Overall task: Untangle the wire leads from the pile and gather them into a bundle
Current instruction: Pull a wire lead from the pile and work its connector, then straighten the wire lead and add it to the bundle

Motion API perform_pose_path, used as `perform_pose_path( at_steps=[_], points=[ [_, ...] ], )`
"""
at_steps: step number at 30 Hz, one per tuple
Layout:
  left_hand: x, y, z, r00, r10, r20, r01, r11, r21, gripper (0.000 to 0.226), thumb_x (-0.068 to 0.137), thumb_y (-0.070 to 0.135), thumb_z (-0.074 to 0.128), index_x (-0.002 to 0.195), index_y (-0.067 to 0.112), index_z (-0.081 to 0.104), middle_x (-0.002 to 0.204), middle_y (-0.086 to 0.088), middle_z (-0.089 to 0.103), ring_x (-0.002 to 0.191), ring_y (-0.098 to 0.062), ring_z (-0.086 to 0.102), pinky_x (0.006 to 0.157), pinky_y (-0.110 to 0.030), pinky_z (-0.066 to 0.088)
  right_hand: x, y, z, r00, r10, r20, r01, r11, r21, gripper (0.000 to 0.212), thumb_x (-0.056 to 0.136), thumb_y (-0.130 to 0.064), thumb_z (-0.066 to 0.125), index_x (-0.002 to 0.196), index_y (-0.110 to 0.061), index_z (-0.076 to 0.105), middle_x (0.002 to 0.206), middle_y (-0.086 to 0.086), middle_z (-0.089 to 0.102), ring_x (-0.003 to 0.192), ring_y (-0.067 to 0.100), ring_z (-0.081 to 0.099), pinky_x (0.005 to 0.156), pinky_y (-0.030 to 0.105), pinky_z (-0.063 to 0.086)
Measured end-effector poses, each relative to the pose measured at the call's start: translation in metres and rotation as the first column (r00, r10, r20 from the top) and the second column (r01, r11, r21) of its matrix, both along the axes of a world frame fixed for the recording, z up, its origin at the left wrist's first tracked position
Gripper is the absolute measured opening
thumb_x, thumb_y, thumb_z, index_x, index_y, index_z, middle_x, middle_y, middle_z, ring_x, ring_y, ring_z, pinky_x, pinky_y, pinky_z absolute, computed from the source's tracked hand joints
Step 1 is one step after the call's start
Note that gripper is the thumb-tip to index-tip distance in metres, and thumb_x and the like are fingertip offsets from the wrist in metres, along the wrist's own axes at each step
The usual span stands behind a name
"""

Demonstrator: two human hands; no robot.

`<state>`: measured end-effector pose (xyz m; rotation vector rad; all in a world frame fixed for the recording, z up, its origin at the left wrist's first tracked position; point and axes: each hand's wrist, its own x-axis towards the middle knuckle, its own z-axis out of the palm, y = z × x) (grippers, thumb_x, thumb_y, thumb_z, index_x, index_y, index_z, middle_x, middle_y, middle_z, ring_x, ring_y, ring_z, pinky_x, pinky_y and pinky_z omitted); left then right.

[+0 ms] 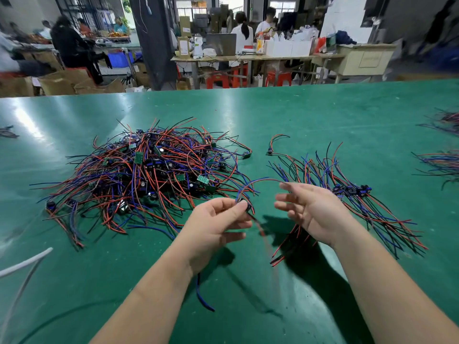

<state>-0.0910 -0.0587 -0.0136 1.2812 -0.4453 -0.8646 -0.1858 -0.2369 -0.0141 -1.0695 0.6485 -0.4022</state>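
A tangled pile of red, blue and black wire leads (149,175) with small green boards lies on the green table at centre left. My left hand (216,224) pinches one lead (250,184) by its small black part, held above the table; its red and blue wires arch up to the right and others hang down blurred. My right hand (308,209) hovers just to the right with fingers spread and relaxed, holding nothing. A gathered bundle of leads (347,192) lies behind and under my right hand, blue parts lined up.
A single loose lead (273,145) lies between pile and bundle. More bundles (439,162) sit at the right edge. A white cable (24,263) crosses the near left. Beyond the green table (323,115) are benches, red stools, boxes and several people.
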Motion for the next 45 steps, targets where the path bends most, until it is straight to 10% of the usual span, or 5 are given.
perform_pose_path(
  at_steps=[14, 23, 30, 37, 45],
  points=[
    [0.001, 0.006, 0.016, 0.873, -0.031, -0.487, -0.164, 0.921, -0.354, 0.018, 0.056, 0.032, 0.074, 0.069, 0.020, 0.074, 0.077, 0.008, 0.073, 0.055, -0.002, 0.064, 0.047, -0.016, 0.050, 0.009, 0.055, -0.001, 0.948, 0.284, 0.146, -0.245, 0.939, -0.240, 0.056, 0.063, -0.014, 0.075, 0.118, -0.017, 0.063, 0.061, 0.001, 0.056, 0.046, 0.011, 0.051, 0.045, 0.020, 0.035],
    [-0.021, -0.010, -0.006, 0.934, 0.288, 0.209, -0.207, 0.917, -0.341, 0.049, 0.073, 0.018, 0.070, 0.112, 0.043, 0.053, 0.090, 0.009, 0.067, 0.053, -0.007, 0.054, 0.048, -0.020, 0.046, 0.007, 0.050, 0.008, 0.928, 0.051, 0.370, -0.046, 0.999, -0.023, 0.016, 0.071, -0.020, 0.062, 0.071, -0.018, 0.077, 0.063, -0.001, 0.068, 0.058, 0.006, 0.063, 0.054, 0.015, 0.048],
    [-0.018, -0.006, -0.013, 0.327, 0.516, 0.792, -0.104, 0.853, -0.512, 0.033, 0.096, 0.013, 0.046, 0.118, 0.038, 0.047, 0.104, 0.003, 0.064, 0.074, -0.011, 0.060, 0.068, -0.021, 0.049, 0.006, 0.041, 0.011, 0.925, -0.007, 0.380, -0.008, 0.999, 0.037, 0.020, 0.073, -0.024, 0.058, 0.070, -0.015, 0.075, 0.072, 0.001, 0.072, 0.066, 0.010, 0.069, 0.054, 0.017, 0.051],
    [-0.023, -0.006, -0.004, 0.863, 0.272, 0.426, -0.189, 0.955, -0.227, 0.031, 0.077, 0.045, 0.071, 0.095, 0.021, 0.066, 0.079, -0.005, 0.074, 0.067, -0.019, 0.071, 0.058, -0.027, 0.056, 0.004, 0.040, 0.009, 0.946, 0.049, 0.321, 0.009, 0.984, -0.176, 0.012, 0.068, -0.017, 0.065, 0.076, -0.011, 0.070, 0.060, 0.004, 0.067, 0.053, 0.010, 0.062, 0.052, 0.018, 0.051],
    [-0.022, -0.014, -0.013, 0.981, 0.187, 0.042, -0.182, 0.978, -0.100, 0.035, 0.059, 0.015, 0.078, 0.091, 0.004, 0.068, 0.073, -0.008, 0.074, 0.062, -0.014, 0.069, 0.056, -0.022, 0.055, 0.012, 0.048, -0.007, 0.976, 0.016, 0.216, 0.078, 0.905, -0.419, 0.014, 0.078, 0.002, 0.070, 0.080, -0.012, 0.069, 0.064, 0.000, 0.068, 0.059, 0.010, 0.058, 0.058, 0.023, 0.050]
  ],
)
